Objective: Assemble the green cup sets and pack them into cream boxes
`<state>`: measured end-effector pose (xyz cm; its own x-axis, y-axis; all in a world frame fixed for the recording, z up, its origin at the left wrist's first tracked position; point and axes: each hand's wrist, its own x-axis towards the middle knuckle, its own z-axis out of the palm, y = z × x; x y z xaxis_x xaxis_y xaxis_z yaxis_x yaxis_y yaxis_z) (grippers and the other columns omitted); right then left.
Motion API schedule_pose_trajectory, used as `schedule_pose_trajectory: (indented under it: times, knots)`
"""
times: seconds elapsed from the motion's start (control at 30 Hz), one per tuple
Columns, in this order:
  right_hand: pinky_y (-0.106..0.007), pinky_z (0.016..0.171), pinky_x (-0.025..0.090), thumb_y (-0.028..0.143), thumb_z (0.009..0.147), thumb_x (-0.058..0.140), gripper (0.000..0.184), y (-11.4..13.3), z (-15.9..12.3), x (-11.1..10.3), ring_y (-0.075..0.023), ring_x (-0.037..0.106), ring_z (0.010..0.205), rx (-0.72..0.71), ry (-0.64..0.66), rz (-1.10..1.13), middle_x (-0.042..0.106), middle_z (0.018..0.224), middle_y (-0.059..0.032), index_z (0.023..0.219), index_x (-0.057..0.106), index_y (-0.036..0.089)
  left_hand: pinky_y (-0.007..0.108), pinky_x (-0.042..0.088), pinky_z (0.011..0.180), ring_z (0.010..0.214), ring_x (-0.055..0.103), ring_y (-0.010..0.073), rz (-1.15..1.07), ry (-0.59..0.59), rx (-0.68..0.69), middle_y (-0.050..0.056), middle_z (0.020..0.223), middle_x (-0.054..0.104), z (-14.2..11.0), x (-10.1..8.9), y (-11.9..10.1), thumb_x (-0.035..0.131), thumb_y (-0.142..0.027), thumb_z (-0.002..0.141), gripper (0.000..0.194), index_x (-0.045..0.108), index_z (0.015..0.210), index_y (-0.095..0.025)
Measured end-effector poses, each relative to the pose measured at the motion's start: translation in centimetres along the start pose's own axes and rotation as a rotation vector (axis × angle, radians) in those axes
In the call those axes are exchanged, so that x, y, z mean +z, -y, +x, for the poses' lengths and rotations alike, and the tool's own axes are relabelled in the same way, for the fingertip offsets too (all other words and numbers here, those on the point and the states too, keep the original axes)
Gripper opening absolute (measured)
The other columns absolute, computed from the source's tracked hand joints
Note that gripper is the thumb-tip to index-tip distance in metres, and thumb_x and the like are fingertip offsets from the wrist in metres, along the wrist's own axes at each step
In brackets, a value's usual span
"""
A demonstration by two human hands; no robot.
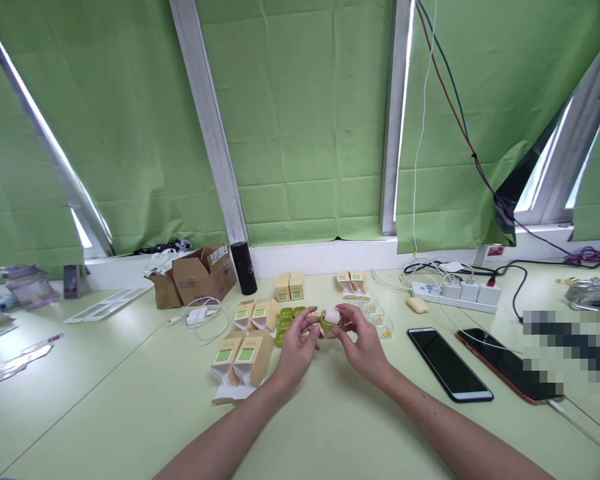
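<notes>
Both hands meet over the pale green table (pixel 130 413) around a small olive-green holder with a white rounded piece in it (pixel 331 319). My left hand (pixel 297 347) pinches its left side with fingertips. My right hand (pixel 363 340) grips its right side. Just behind the left hand lie several more green holders (pixel 286 319). Tan cartons with green labels (pixel 243 357) stand open to the left of my left hand.
Two closed tan boxes (pixel 289 286) and a black cylinder (pixel 243 267) stand at the back. A brown cardboard box (pixel 200 275) sits back left. Two phones (pixel 449 363) (pixel 510 365) and a power strip (pixel 455 293) with cables lie right. Clear trays (pixel 377 319) sit beside my right hand.
</notes>
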<state>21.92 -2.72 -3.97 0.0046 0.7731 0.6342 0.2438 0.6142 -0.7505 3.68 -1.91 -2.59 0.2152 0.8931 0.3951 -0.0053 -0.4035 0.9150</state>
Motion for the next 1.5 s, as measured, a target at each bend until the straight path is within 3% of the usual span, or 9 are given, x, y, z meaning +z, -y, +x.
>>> schedule_pose_trajectory:
  times: [0.1,0.23,0.37,0.53,0.9,1.2,1.5]
  knots:
    - [-0.036,0.073,0.06,0.044,0.095,0.067,0.037,0.0,0.4,0.1,-0.0218,0.07,0.087,0.122,-0.014,0.205,0.073,0.106,-0.0085,0.125,0.058,0.024,0.04,0.057,0.091,0.107,0.065,0.0236,0.316,-0.09,0.199,0.013,0.125,0.068,0.2,-0.9,0.2,0.057,-0.036,0.103,0.04,0.054,0.14,-0.024]
    - [-0.031,0.058,0.055,0.057,0.088,0.075,0.045,0.1,0.9,0.2,-0.0184,0.066,0.069,0.239,-0.02,0.421,0.072,0.085,-0.0041,0.113,0.063,0.022,0.049,0.049,0.108,0.126,0.055,0.0268,0.614,-0.091,0.478,0.012,0.136,0.06,0.3,-1.5,0.3,0.056,-0.021,0.102,0.041,0.053,0.142,-0.028]
    - [-0.03,0.052,0.052,0.065,0.078,0.083,0.056,0.2,1.3,0.3,-0.0172,0.061,0.059,0.352,-0.023,0.532,0.068,0.066,-0.0003,0.106,0.066,0.019,0.051,0.05,0.108,0.133,0.049,0.0289,0.78,-0.045,0.641,0.014,0.14,0.052,0.0,-1.3,0.2,0.055,-0.012,0.1,0.048,0.053,0.145,-0.03]
    - [-0.03,0.051,0.052,0.07,0.068,0.087,0.064,0.5,1.3,0.4,-0.0176,0.064,0.057,0.477,-0.017,0.609,0.069,0.068,-0.0017,0.099,0.068,0.018,0.05,0.054,0.103,0.13,0.051,0.0291,0.869,-0.013,0.727,0.014,0.138,0.052,-0.2,-1.0,0.2,0.055,-0.009,0.1,0.05,0.056,0.145,-0.03]
    - [-0.027,0.052,0.046,0.073,0.075,0.08,0.058,1.1,0.9,0.0,-0.0168,0.062,0.064,0.478,0.102,0.686,0.066,0.077,-0.0034,0.087,0.07,0.018,0.05,0.056,0.1,0.124,0.057,0.0293,0.787,0.005,0.688,0.014,0.131,0.058,-0.2,-0.8,0.2,0.055,-0.013,0.101,0.054,0.049,0.152,-0.03]
    - [-0.025,0.05,0.041,0.076,0.077,0.075,0.06,0.6,0.8,-0.2,-0.016,0.059,0.061,0.471,0.086,0.565,0.069,0.074,-0.005,0.088,0.072,0.018,0.049,0.054,0.103,0.121,0.06,0.0288,0.728,-0.028,0.578,0.012,0.127,0.06,-0.3,-0.7,0.2,0.061,-0.019,0.1,0.041,0.057,0.14,-0.028]
    - [-0.026,0.047,0.036,0.077,0.084,0.065,0.06,-0.2,1.3,-0.8,-0.0152,0.052,0.052,0.351,0.093,0.357,0.063,0.059,-0.0023,0.081,0.074,0.017,0.047,0.049,0.108,0.126,0.056,0.0285,0.589,-0.039,0.37,0.009,0.129,0.062,-0.1,-0.5,-0.1,0.07,-0.019,0.093,0.045,0.061,0.135,-0.029]
